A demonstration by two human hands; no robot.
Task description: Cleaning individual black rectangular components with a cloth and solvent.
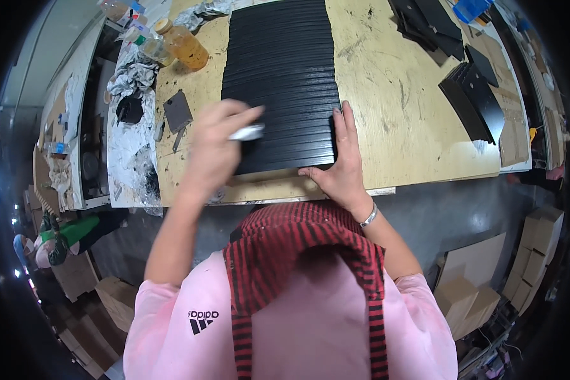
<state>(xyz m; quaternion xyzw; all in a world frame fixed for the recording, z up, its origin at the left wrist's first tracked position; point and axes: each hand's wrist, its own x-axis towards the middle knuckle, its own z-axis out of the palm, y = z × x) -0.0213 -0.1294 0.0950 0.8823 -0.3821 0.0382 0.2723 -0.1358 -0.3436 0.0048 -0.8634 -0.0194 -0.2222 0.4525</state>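
Observation:
A long row of thin black panels (282,76), packed side by side with their edges up, runs away from me on the worktable. My left hand (215,142), smeared by motion, is closed at the row's near left side. Out of its fingers sticks a small white wad (248,132), perhaps cloth or paper; its kind is too blurred to tell. My right hand (341,158) braces the near right corner of the row. Its fingers lie stretched along the right side, and the thumb is spread against the front edge, holding nothing up.
On the left of the yellowish worktable (411,133) stand an orange-filled bottle (187,47), a clear bottle (151,48) and a dark flat plate (177,111). More black panels (472,101) stand at the right. A person (60,240) and cardboard boxes (468,304) are beyond.

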